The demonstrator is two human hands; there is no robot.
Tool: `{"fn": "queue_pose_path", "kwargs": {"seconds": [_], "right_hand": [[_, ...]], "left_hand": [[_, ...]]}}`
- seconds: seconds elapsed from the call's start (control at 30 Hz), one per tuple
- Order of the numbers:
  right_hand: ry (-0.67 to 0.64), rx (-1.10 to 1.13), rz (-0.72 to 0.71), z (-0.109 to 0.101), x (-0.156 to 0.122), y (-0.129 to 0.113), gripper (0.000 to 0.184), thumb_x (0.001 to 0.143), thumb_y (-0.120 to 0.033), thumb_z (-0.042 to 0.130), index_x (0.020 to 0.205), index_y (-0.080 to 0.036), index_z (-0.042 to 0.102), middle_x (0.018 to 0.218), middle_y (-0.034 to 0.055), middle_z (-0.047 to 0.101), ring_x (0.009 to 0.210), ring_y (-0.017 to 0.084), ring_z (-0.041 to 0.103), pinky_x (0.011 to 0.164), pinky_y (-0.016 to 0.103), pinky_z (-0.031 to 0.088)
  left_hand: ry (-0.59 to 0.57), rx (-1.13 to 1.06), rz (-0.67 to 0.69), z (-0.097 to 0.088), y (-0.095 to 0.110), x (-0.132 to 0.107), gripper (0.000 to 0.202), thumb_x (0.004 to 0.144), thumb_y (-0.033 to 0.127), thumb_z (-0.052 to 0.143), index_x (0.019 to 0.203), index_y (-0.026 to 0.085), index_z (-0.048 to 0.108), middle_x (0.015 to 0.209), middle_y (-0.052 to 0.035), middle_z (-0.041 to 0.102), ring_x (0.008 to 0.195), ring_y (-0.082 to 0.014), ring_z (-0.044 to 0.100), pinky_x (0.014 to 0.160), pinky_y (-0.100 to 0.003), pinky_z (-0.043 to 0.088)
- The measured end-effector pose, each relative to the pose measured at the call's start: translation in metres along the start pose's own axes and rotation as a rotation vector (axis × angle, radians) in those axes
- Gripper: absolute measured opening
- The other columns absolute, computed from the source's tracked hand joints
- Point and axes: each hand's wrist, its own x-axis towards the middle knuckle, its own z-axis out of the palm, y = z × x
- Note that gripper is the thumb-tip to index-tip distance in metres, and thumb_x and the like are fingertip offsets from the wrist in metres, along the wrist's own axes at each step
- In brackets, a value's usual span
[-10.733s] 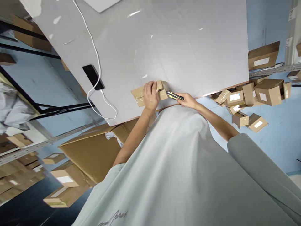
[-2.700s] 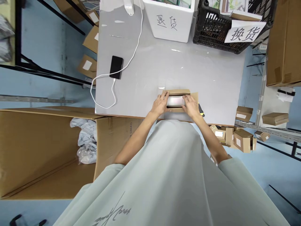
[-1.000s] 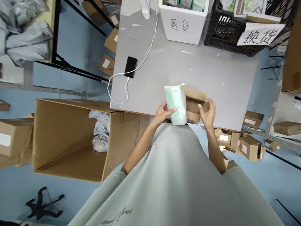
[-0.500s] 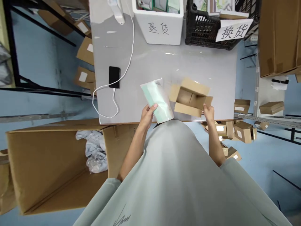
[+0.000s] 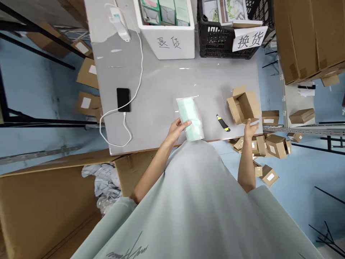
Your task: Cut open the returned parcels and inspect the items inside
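Observation:
My left hand [image 5: 178,130] is closed on the edge of a pale green packet [image 5: 192,118] in clear plastic wrap, thumb on top, at the table's front edge. My right hand [image 5: 250,128] has its fingers apart at the near side of a small open cardboard box [image 5: 246,106]. The box sits tilted at the table's right edge with its flaps up; fingertips touch or nearly touch it. A black and yellow utility knife [image 5: 223,123] lies between the packet and the box.
On the grey table [image 5: 159,86] are a phone [image 5: 123,100] with a white cable and a power strip [image 5: 120,25]. A white bin [image 5: 175,45] and a black crate [image 5: 221,41] stand at the back. A large carton [image 5: 48,208] with crumpled plastic is at left. Boxes [image 5: 276,145] lie on the floor at right.
The small box has moved right to the table's edge, and my right hand has loosened from it. The utility knife has come into view. My left hand still holds the packet, now more upright.

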Motion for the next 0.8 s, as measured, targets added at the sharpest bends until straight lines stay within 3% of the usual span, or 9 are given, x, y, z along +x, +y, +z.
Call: {"fn": "queue_pose_path", "kwargs": {"seconds": [0.07, 0.13, 0.17, 0.23, 0.3, 0.47, 0.57, 0.67, 0.8], "right_hand": [[0.050, -0.022, -0.084, 0.004, -0.023, -0.016, 0.055, 0.110, -0.034, 0.051, 0.160, -0.010, 0.054, 0.177, 0.0330, 0.048, 0.167, 0.034, 0.052, 0.136, 0.055, 0.048], [-0.083, 0.035, -0.130, 0.018, -0.054, -0.032, 0.056, 0.109, -0.042, 0.059, 0.158, -0.015, 0.059, 0.173, 0.0257, 0.057, 0.158, 0.031, 0.062, 0.136, 0.051, 0.049], [-0.207, 0.069, -0.159, 0.028, -0.072, -0.041, 0.053, 0.106, -0.047, 0.066, 0.150, -0.017, 0.067, 0.160, 0.0217, 0.070, 0.143, 0.030, 0.073, 0.130, 0.048, 0.055], [-0.626, 0.229, -0.215, 0.052, -0.109, -0.057, 0.066, 0.100, -0.060, 0.077, 0.152, -0.021, 0.068, 0.161, 0.0203, 0.070, 0.135, 0.033, 0.076, 0.122, 0.051, 0.061], [-0.826, 0.309, -0.249, 0.077, -0.141, -0.071, 0.083, 0.087, -0.067, 0.092, 0.156, -0.028, 0.067, 0.167, 0.0165, 0.066, 0.142, 0.037, 0.072, 0.120, 0.052, 0.062], [-0.865, 0.216, -0.255, 0.112, -0.169, -0.092, 0.118, 0.066, -0.058, 0.107, 0.169, -0.029, 0.055, 0.179, 0.0135, 0.055, 0.173, 0.042, 0.042, 0.141, 0.057, 0.043], [-0.899, 0.308, -0.132, 0.113, -0.165, -0.098, 0.094, 0.074, -0.056, 0.099, 0.156, -0.026, 0.064, 0.162, 0.0118, 0.070, 0.156, 0.038, 0.061, 0.132, 0.051, 0.053], [-1.051, 0.459, 0.052, 0.107, -0.162, -0.099, 0.065, 0.080, -0.056, 0.092, 0.133, -0.025, 0.073, 0.135, 0.0079, 0.083, 0.130, 0.033, 0.076, 0.111, 0.042, 0.065], [-1.222, 0.529, 0.302, 0.102, -0.165, -0.092, 0.056, 0.078, -0.058, 0.091, 0.120, -0.026, 0.074, 0.109, 0.0036, 0.085, 0.109, 0.030, 0.081, 0.090, 0.039, 0.069]], "left_hand": [[-0.019, 0.014, 0.007, -0.001, 0.004, -0.002, 0.078, 0.062, 0.069, 0.106, 0.116, 0.019, 0.083, 0.131, -0.0152, 0.085, 0.131, -0.0406, 0.076, 0.108, -0.048, 0.062], [-0.041, 0.024, 0.015, -0.003, 0.007, -0.003, 0.076, 0.064, 0.067, 0.106, 0.119, 0.019, 0.082, 0.134, -0.0148, 0.085, 0.133, -0.0404, 0.076, 0.109, -0.048, 0.061], [-0.049, 0.025, 0.020, -0.003, 0.008, -0.003, 0.076, 0.065, 0.067, 0.106, 0.120, 0.020, 0.081, 0.135, -0.0149, 0.085, 0.134, -0.0404, 0.076, 0.110, -0.048, 0.062], [-0.050, 0.023, 0.037, -0.002, 0.008, -0.004, 0.078, 0.065, 0.066, 0.106, 0.122, 0.020, 0.079, 0.137, -0.0158, 0.084, 0.135, -0.0404, 0.076, 0.110, -0.049, 0.062], [-0.035, 0.020, 0.071, 0.000, 0.008, -0.007, 0.081, 0.065, 0.066, 0.107, 0.124, 0.020, 0.077, 0.139, -0.0168, 0.083, 0.135, -0.0397, 0.076, 0.111, -0.049, 0.063], [-0.014, 0.004, 0.139, -0.004, 0.006, -0.018, 0.082, 0.082, 0.088, 0.087, 0.130, 0.022, 0.077, 0.138, -0.0155, 0.083, 0.131, -0.0346, 0.077, 0.108, -0.044, 0.064], [-0.004, -0.029, 0.105, -0.017, 0.002, -0.022, 0.083, 0.089, 0.092, 0.077, 0.134, 0.022, 0.078, 0.130, -0.0153, 0.083, 0.120, -0.0328, 0.080, 0.100, -0.044, 0.066], [0.078, -0.014, 0.086, -0.027, -0.005, -0.020, 0.079, 0.085, 0.081, 0.088, 0.137, 0.023, 0.075, 0.137, -0.0159, 0.080, 0.124, -0.0318, 0.078, 0.102, -0.044, 0.065], [0.038, -0.049, 0.024, -0.030, -0.010, -0.016, 0.078, 0.079, 0.082, 0.093, 0.127, 0.023, 0.077, 0.143, -0.0163, 0.079, 0.133, -0.0330, 0.075, 0.108, -0.044, 0.063]]}}
